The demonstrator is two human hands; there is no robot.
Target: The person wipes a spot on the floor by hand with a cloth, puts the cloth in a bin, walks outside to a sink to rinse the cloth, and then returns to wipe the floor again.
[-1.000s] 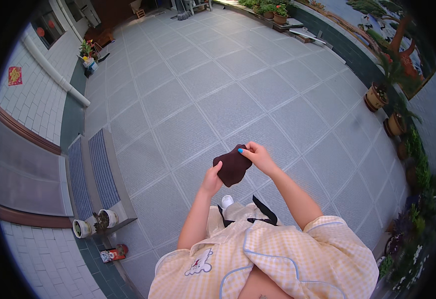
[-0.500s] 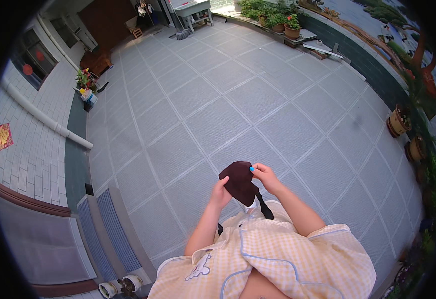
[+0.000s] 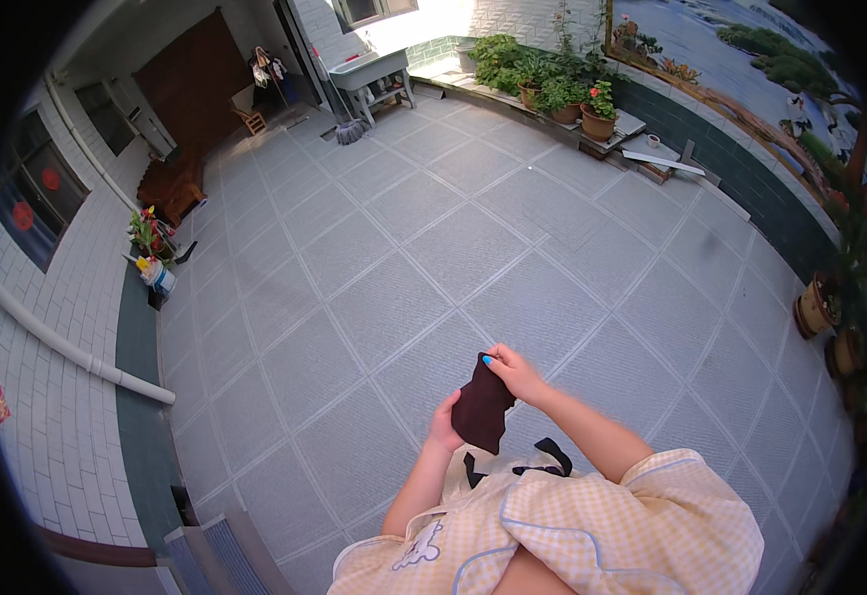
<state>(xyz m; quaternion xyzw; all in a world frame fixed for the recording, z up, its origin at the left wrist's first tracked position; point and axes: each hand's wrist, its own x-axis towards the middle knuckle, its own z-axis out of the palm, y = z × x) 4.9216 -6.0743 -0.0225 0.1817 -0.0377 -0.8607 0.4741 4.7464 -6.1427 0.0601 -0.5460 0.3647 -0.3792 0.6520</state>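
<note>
A dark maroon piece of cloth (image 3: pixel 483 405), folded narrow, hangs between my two hands in front of my waist; its exact kind cannot be told. My left hand (image 3: pixel 444 424) grips its lower left edge, thumb on top. At its upper corner my right hand (image 3: pixel 515 373), with a blue thumbnail, pinches the fabric. Below the cloth, black straps (image 3: pixel 554 454) lie against my yellow checked clothing (image 3: pixel 592 501); whether they join the cloth is hidden.
Grey tiled floor (image 3: pixel 404 278) spreads ahead. Potted plants (image 3: pixel 598 117) line the back right, with more pots (image 3: pixel 816 303) along the right wall. A sink (image 3: pixel 369 71) and a mop (image 3: pixel 351 131) stand at the back. At left are a pipe (image 3: pixel 86 362) and a wooden seat (image 3: pixel 171 190).
The cloth has gone from spread wide to a narrower, folded shape. Its upper corner is now pinched in my right hand. The view has tilted up, showing more of the far yard.
</note>
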